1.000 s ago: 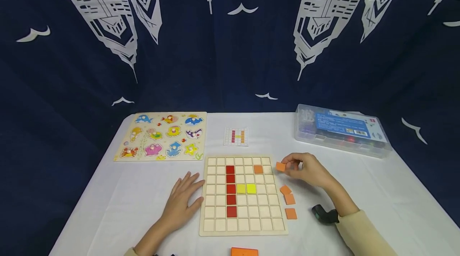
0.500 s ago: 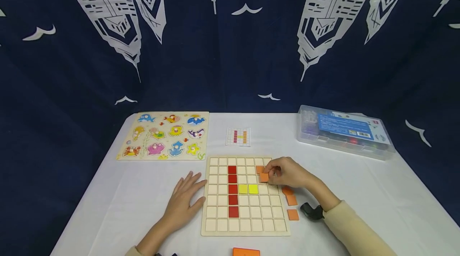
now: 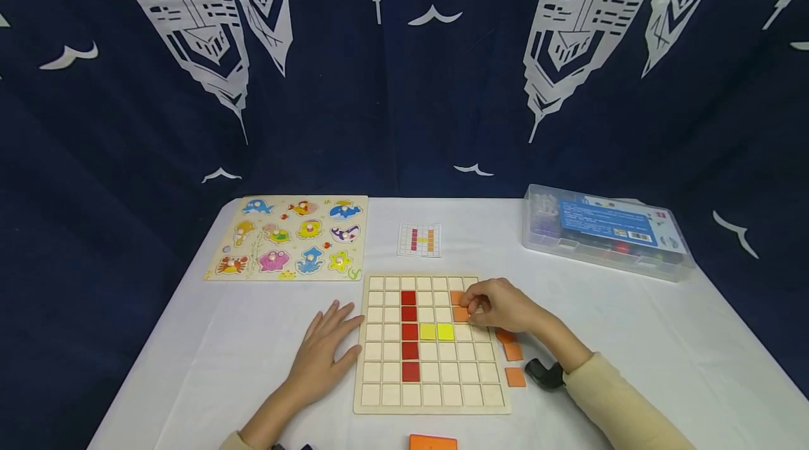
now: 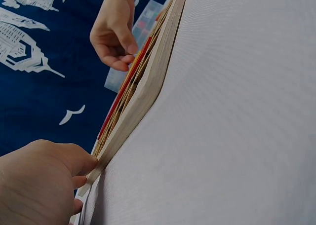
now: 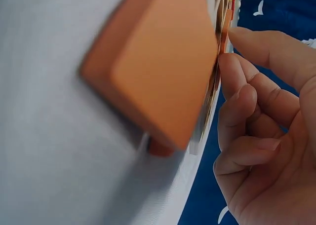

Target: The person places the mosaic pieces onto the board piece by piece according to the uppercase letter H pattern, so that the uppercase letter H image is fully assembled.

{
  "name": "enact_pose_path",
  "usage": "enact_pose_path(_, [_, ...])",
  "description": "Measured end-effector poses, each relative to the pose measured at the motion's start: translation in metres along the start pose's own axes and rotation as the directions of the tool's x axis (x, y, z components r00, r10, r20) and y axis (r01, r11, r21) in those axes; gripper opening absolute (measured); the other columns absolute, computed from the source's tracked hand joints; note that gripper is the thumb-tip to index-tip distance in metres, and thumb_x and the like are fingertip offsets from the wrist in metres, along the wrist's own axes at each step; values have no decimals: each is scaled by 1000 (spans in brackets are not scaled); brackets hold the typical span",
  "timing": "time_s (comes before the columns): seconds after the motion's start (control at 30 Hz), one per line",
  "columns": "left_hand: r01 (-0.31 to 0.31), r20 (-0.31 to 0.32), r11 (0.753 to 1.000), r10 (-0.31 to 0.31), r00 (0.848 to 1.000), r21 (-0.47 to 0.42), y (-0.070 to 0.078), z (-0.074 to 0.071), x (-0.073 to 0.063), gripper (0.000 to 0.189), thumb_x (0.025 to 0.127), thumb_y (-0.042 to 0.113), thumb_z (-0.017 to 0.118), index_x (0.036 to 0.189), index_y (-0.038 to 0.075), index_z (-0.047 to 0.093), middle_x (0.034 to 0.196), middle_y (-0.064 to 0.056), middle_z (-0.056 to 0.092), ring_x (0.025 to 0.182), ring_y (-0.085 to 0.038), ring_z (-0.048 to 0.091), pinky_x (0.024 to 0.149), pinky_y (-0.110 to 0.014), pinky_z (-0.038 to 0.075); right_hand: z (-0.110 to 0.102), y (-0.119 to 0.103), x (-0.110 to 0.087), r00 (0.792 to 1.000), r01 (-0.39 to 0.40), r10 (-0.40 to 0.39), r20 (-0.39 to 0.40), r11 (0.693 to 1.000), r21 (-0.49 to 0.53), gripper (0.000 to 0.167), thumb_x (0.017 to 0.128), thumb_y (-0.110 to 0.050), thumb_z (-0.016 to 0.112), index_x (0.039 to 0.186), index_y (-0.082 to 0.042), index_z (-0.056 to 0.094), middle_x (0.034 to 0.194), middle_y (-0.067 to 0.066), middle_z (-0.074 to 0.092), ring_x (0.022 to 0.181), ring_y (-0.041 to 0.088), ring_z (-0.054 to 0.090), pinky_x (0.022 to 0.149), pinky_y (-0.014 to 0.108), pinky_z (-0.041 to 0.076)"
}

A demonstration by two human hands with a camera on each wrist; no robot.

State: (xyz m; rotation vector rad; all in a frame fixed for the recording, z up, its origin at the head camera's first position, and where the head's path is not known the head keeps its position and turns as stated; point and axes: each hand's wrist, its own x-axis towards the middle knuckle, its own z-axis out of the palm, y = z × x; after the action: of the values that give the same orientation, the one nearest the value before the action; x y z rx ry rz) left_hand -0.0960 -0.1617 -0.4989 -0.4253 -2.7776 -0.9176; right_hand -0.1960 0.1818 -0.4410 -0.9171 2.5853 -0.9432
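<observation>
A wooden grid board (image 3: pixel 371 396) lies on the white table, with a column of red tiles (image 3: pixel 410 332) and two yellow tiles (image 3: pixel 445 332) in its squares. On its right side my right hand (image 3: pixel 503 305) pinches an orange square tile (image 3: pixel 460 314) between thumb and fingers. That tile sits just below another orange tile (image 3: pixel 456 298) on the grid. In the right wrist view, thumb and forefinger meet at the tile's edge (image 5: pixel 226 35). My left hand (image 3: pixel 321 359) lies spread, fingertips and thumb at the board's left edge.
Several loose orange tiles (image 3: pixel 515 377) lie right of the board. A small pattern card (image 3: pixel 419 240) is behind it. A sea-animal peg puzzle (image 3: pixel 253 222) stands back left, a clear plastic case (image 3: pixel 607 236) back right. An orange block (image 3: pixel 432 443) is at the front edge.
My right hand has carried the orange tile leftward from beside the board onto a grid square below the other orange tile. The left hand has stayed at the board's edge.
</observation>
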Motion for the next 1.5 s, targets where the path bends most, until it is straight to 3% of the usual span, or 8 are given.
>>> enact_pose_path(0.33, [0,6,1000,0,1000,3,1,1,1,46,87,21,68,132,13,61,149,-11,47,146,-36,30,120,-55,16,-13,-2,-12,996,-11,12,-85,1000,5,23,79,-9,79,99,-5,69,83,-3,65,65,7,49,57,20,44])
enact_pose_path(0.53, [-3,3,1000,3,1000,4,1,0,1,47,86,21,68,132,13,61,149,-12,47,146,-36,30,120,-55,16,-28,4,-39,978,-27,42,-204,997,72,28,81,-11,78,107,-6,69,86,-3,63,68,6,50,57,22,44])
enact_pose_path(0.73, [1,5,1000,-1,1000,4,1,0,0,47,87,21,68,132,13,61,149,-11,47,146,-36,30,120,-55,15,-24,16,-74,959,-31,64,-275,992,122,32,80,-12,79,110,-5,68,86,-1,64,68,7,49,53,23,41])
enact_pose_path(0.9, [3,7,1000,-3,1000,3,2,0,0,46,87,21,68,132,13,61,149,-11,48,146,-36,30,120,-55,15,-13,27,-96,959,-28,84,-270,978,206,35,79,-9,80,110,-4,66,86,4,64,65,8,48,50,24,42])
enact_pose_path(1.07, [6,8,1000,-6,1000,2,2,0,0,46,87,21,68,132,13,61,149,-10,47,146,-36,30,120,-55,15,-1,37,-105,966,-6,79,-248,960,281,36,77,-9,81,110,-5,65,85,7,63,62,12,49,49,26,41])
enact_pose_path(1.5, [-4,-9,1000,4,1000,-3,1,1,0,47,87,20,69,132,15,61,149,-9,48,146,-36,31,119,-56,15,12,43,-105,973,12,36,-228,978,208,36,74,-12,84,105,-10,65,83,0,62,64,9,50,56,21,45])
